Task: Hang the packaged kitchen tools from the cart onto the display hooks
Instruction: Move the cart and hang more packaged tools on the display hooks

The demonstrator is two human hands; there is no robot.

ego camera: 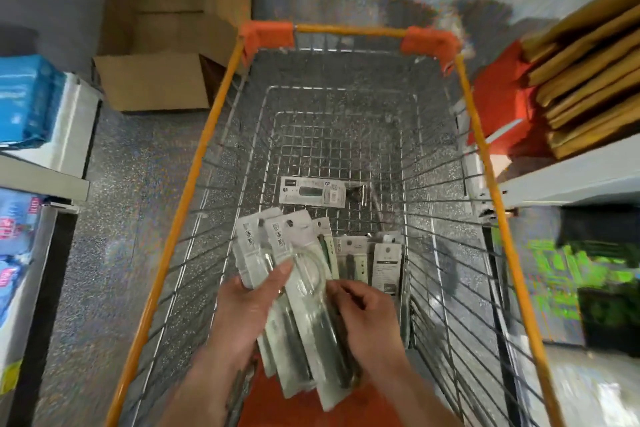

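**Packaged kitchen tools (294, 288): fanned bundle in both hands, low centre of frame, over the cart**

Left hand (242, 308) grips the bundle from below, with the thumb (284, 269) pressed across the top cards. My read: the clamp stops the stack sliding apart. Right hand (365, 317) has its fingers curled onto the bundle's right edge. It's probably squaring the stack or peeling off one pack; can't tell which. The hang-hole ends point up-frame, away from the person, which suits feeding them onto a hook.

Cart (349, 30) fills the middle: orange rim, wire basket. More packs (386, 265) lean upright at the near end, just right of the bundle. One single pack (311, 196) lies flat on the basket floor, centre frame, apart from the rest.

Display hooks aren't in view. The step looks like gathering stock, with hanging not yet begun.

Open cardboard box (166, 45) sits on the floor, upper left. Blue packets (27, 100) are on the left shelf, stacked tan boards (588, 80) on the right.

Risk: the packs look slick and the fan is loose, so one could slip back into the basket.
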